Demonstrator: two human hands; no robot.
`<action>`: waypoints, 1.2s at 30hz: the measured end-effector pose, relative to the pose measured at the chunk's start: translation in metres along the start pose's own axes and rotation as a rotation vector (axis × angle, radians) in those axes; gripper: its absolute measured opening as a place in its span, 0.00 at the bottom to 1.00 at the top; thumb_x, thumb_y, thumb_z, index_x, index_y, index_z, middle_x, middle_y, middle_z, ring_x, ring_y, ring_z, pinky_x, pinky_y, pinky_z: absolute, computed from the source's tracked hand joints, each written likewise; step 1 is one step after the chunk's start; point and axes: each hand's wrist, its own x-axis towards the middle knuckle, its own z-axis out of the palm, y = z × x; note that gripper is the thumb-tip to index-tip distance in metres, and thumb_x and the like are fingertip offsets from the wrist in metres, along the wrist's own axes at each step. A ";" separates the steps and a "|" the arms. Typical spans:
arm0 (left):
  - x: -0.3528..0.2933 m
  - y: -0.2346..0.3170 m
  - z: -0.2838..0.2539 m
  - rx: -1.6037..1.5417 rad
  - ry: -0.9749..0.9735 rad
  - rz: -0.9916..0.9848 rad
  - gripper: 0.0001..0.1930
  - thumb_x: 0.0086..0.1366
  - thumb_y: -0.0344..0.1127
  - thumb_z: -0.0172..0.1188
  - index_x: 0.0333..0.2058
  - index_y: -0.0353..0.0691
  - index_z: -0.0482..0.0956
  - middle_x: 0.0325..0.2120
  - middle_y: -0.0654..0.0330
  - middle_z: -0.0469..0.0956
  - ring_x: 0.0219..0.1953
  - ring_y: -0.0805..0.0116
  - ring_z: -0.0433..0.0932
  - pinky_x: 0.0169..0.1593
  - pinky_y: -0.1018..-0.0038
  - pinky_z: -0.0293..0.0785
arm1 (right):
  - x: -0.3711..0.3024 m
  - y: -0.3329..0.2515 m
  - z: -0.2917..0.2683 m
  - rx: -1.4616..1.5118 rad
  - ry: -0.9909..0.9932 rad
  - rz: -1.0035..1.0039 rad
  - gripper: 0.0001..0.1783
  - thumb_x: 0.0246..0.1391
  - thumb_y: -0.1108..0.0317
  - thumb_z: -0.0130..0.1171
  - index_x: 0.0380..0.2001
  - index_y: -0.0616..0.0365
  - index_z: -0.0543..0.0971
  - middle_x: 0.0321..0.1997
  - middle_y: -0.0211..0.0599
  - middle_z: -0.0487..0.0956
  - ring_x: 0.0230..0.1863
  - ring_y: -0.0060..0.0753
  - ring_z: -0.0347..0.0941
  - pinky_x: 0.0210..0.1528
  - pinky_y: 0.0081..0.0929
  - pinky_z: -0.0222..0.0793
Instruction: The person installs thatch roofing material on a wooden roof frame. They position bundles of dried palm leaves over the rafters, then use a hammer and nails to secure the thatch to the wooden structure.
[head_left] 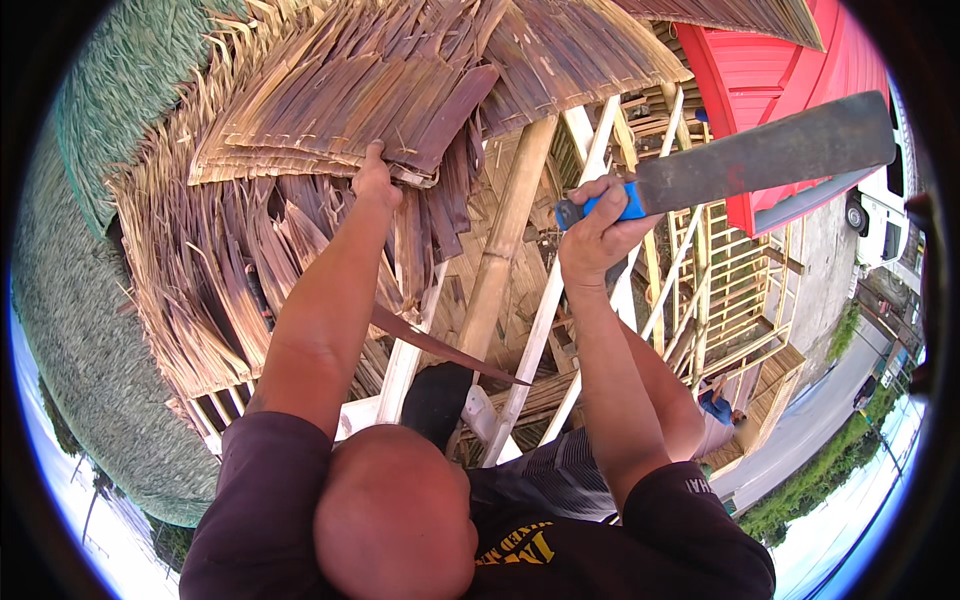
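1. At the lower edge of the layered, brown dried-leaf thatch stack [340, 120], near its right corner, the bare left hand [376, 187] is grasping the rim; one digit is lying over the top, other fingers are partly hidden.
2. Over the open roof frame, the bare right hand [605, 232] is clenching the blue handle [630, 202] of a broad, dark metal machete [770, 150]. Blade is pointing right and slightly upward, well apart from the stack, overlapping the red metal roofing [745, 75] in view.
3. Stack is resting on the loose, ragged brown roof thatch [230, 270], which is fraying out along its left edge.
4. Right of the stack's lower corner, a thick, tan bamboo pole [497, 260] is running down between white-painted wooden beams [532, 350].
5. Below the left hand, a long, narrow, reddish-brown leaf strip [440, 347] is slanting down across the frame, its tip reaching a beam.
6. Beyond the left edge of the thatch, a shaggy grey-green roof [110, 350] is curving away.
7. Far right: pale wooden lattice framing [740, 300] is standing near a white vehicle [880, 225]; a person in blue [716, 405] is showing small below.
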 end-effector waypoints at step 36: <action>-0.030 -0.033 -0.008 -0.172 -0.248 -0.016 0.19 0.74 0.40 0.56 0.58 0.40 0.70 0.52 0.56 0.77 0.55 0.60 0.78 0.58 0.58 0.79 | 0.018 0.052 0.157 -0.858 -0.975 -0.604 0.16 0.58 0.68 0.56 0.50 0.52 0.76 0.52 0.43 0.83 0.49 0.48 0.80 0.48 0.43 0.79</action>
